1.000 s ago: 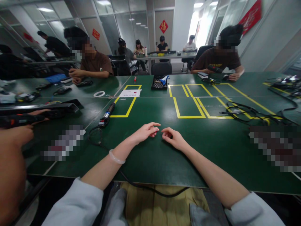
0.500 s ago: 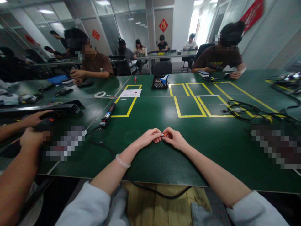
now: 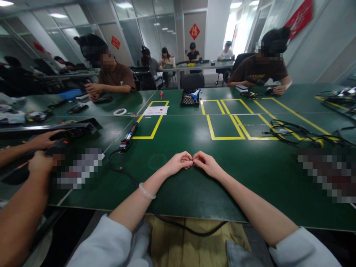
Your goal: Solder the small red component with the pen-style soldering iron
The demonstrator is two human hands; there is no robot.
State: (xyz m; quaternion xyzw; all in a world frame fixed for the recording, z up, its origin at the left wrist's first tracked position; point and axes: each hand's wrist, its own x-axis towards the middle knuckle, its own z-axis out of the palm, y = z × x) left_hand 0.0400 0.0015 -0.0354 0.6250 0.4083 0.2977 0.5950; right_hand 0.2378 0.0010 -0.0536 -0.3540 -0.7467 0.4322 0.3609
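My left hand [image 3: 182, 163] and my right hand [image 3: 205, 163] meet fingertip to fingertip just above the green table [image 3: 178, 196]. Both are closed in a pinch around one tiny reddish piece [image 3: 192, 160], mostly covered by the fingers and too small to name. Left of my hands lies a cylindrical tool [image 3: 129, 134] with a black and silver body. Its black cable [image 3: 129, 178] runs toward me, passes under my left forearm and hangs in a loop past the table edge.
Yellow tape [image 3: 228, 138] marks rectangles on the table. Beyond are a white paper [image 3: 155, 110], a tape roll [image 3: 119, 111], a red screwdriver [image 3: 161, 95] and a black tray [image 3: 190, 97]. Coiled cables [image 3: 292, 129] lie right. A co-worker's hands [image 3: 41, 159] hold a dark tool at left.
My hands stay together at nearly the same spot. The small piece between my fingertips showed orange and white before; now only a bit of red shows.
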